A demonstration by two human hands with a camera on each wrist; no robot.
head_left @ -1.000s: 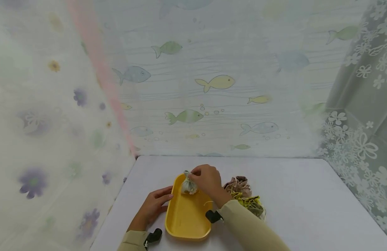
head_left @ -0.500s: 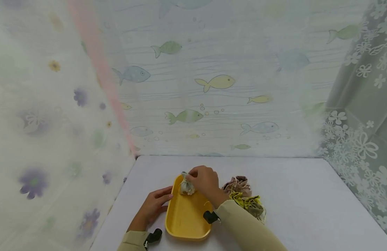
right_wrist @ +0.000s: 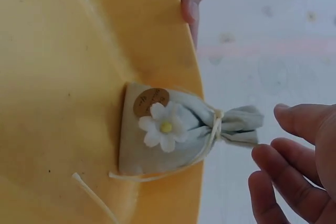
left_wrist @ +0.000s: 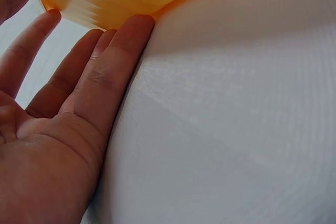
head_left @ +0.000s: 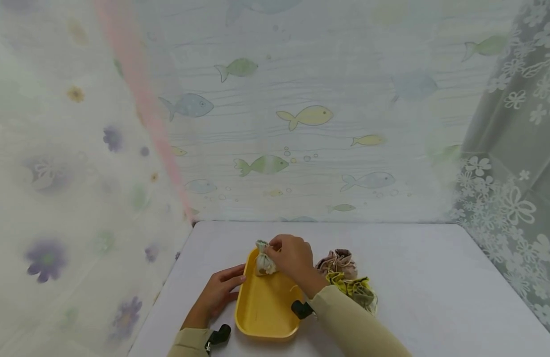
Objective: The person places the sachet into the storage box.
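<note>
A pale green drawstring pouch (right_wrist: 181, 137) with a white flower and a round brown label stands at the far end of the yellow tray (head_left: 268, 307), leaning on its wall. Just beyond the pouch's tied neck is my right hand (right_wrist: 296, 179), thumb and fingers parted with a gap to the cloth. In the head view that hand partly covers the pouch's right side. My left hand (head_left: 217, 291) rests at the tray's left side; the left wrist view shows its extended fingers (left_wrist: 113, 59) touching the tray's outer wall.
A pinkish-brown pouch (head_left: 338, 264) lies right of the tray, with yellow and olive gathered cloth (head_left: 357, 292) in front of it. Fish-printed sheeting (head_left: 306, 148) rises behind the white table (head_left: 426, 282). A cream cord end (right_wrist: 94, 198) shows over the tray.
The pouch has shifted slightly left and now leans on the tray wall. My right hand moved a little with it and is now apart from its neck. The left hand stays put.
</note>
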